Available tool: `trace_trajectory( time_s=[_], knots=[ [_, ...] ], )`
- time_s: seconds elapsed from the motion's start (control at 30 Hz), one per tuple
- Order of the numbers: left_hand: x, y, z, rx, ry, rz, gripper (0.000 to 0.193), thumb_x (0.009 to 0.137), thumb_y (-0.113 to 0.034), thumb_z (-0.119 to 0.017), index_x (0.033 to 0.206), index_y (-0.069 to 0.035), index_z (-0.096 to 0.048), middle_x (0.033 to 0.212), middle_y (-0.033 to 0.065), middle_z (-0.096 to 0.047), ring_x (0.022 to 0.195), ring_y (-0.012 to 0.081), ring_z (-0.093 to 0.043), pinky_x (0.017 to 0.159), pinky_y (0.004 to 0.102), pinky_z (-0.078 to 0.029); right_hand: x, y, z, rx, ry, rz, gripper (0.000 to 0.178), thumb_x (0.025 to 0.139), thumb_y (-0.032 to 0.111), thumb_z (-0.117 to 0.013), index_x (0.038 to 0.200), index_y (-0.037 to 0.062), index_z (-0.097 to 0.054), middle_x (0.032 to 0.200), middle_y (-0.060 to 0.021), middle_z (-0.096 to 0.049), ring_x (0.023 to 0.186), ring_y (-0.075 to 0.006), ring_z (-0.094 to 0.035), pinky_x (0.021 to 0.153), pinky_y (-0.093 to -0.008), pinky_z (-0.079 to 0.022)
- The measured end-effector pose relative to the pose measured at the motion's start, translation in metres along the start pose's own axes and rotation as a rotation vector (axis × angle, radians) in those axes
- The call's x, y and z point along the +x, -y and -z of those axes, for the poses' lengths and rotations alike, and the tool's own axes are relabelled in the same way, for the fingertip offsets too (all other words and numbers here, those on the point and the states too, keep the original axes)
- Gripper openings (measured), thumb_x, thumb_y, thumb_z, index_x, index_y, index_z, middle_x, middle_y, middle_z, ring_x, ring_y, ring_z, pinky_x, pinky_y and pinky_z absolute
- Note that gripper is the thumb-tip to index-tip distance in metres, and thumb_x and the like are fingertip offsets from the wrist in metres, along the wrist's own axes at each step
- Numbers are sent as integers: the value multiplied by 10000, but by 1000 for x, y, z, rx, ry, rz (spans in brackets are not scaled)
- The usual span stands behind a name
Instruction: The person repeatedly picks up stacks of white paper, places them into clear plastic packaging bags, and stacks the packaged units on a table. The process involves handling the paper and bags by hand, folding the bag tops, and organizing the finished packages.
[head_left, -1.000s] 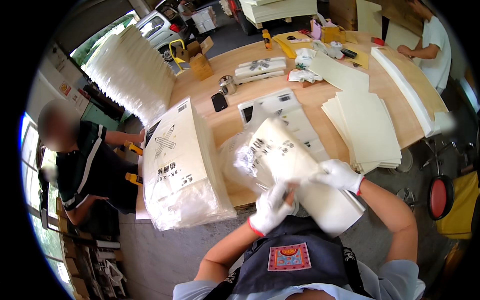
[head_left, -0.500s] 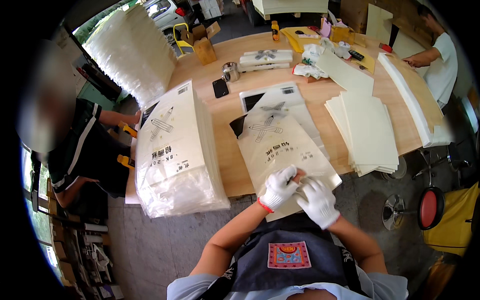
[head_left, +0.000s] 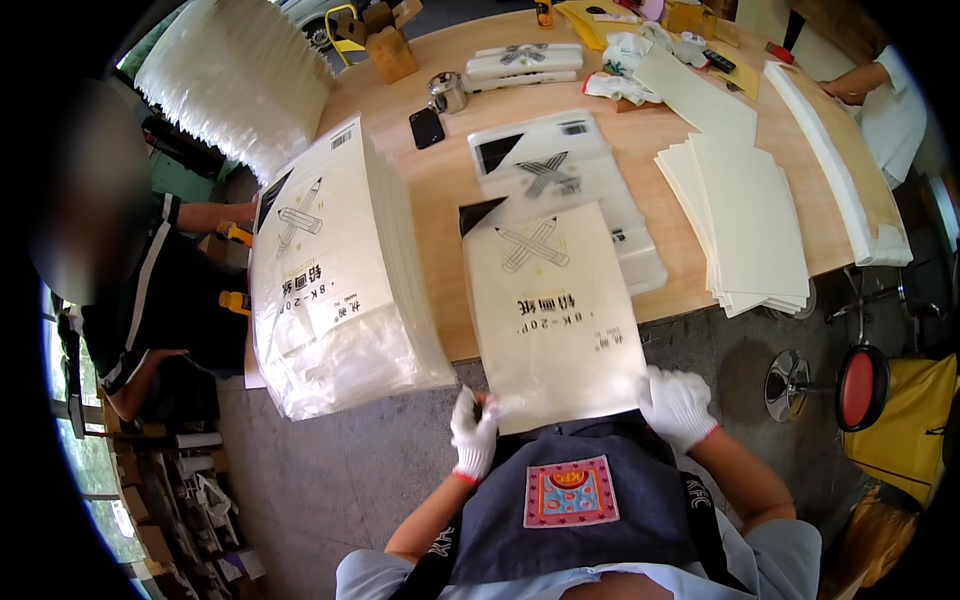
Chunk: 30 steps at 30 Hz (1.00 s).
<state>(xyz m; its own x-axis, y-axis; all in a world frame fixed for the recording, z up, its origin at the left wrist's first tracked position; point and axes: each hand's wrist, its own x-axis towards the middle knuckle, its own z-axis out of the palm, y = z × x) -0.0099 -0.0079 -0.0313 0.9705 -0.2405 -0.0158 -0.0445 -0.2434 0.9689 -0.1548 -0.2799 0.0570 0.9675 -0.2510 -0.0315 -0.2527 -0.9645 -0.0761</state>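
Because the paper packet (head_left: 560, 310) juts past the near edge of the counter (head_left: 435, 225), its two lower corners can be reached from either side, which is probably why it lies so close to the apron (head_left: 650, 525). Its far end overlaps the flat clear bags (head_left: 605, 178), print up. The left hand (head_left: 474, 435) is at the lower left corner, fingers partly bent; the right hand (head_left: 678, 410) is at the lower right edge, fingers curled inward. Whether either grips the packet or merely presses it, I cannot tell. Elbows are bent and spread, so the hands frame the packet from both sides. To the left, a stack of similar packets (head_left: 340, 230) faces the same way, which seems to keep it even; to the right, loose sheets (head_left: 745, 225) lie fanned.
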Motion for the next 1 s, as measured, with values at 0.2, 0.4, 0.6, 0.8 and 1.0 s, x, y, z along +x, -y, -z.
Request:
trace_trajectory(
  time_s=[0.2, 0.4, 0.6, 0.8, 1.0],
  knots=[
    [-19, -46, 14, 169, 337, -141, 314, 718, -130, -780, 685, -53, -477, 617, 58, -438, 553, 166, -453, 534, 295, -403, -28, 0, -2, 37, -84, 297, 163, 776, 244, -540, 688, 108, -548, 539, -47, -541, 469, -203, -541, 458, -362, -409],
    [13, -8, 10, 480, 269, -206, 120, 735, 19, -576, 759, -45, -478, 669, 128, -520, 578, 218, -506, 568, 302, -437, 9, -27, -10, 39, 30, -17, 208, 770, 232, -531, 599, 113, -538, 525, -93, -540, 478, -271, -572, 450, -430, -446],
    [4, 32, 33, 155, 235, 290, 209, 911, -239, -527, 933, -31, -528, 763, 45, -572, 770, 135, -582, 673, 299, -477, -5, -63, -71, 547, 199, -247, 302, 883, 344, -446, 789, 112, -615, 712, -144, -628, 694, -355, -621, 631, -486, -470],
    [64, -52, -37, -47, 273, 95, 287, 914, -271, -564, 1022, -5, -562, 894, 85, -638, 797, 147, -591, 714, 286, -475, 66, -39, -129, 1692, 206, -690, 347, 941, 268, -505, 1169, 12, -563, 1073, -97, -639, 881, -227, -631, 745, -366, -513],
    [66, -204, 60, 517, 25, -754, 170, 795, -60, -604, 687, -65, -473, 638, 71, -505, 581, 188, -521, 521, 361, -435, 129, 72, -50, 2238, 436, -339, 339, 947, 267, -528, 1159, 3, -541, 963, -71, -642, 730, -138, -613, 649, -256, -493]
  ],
)
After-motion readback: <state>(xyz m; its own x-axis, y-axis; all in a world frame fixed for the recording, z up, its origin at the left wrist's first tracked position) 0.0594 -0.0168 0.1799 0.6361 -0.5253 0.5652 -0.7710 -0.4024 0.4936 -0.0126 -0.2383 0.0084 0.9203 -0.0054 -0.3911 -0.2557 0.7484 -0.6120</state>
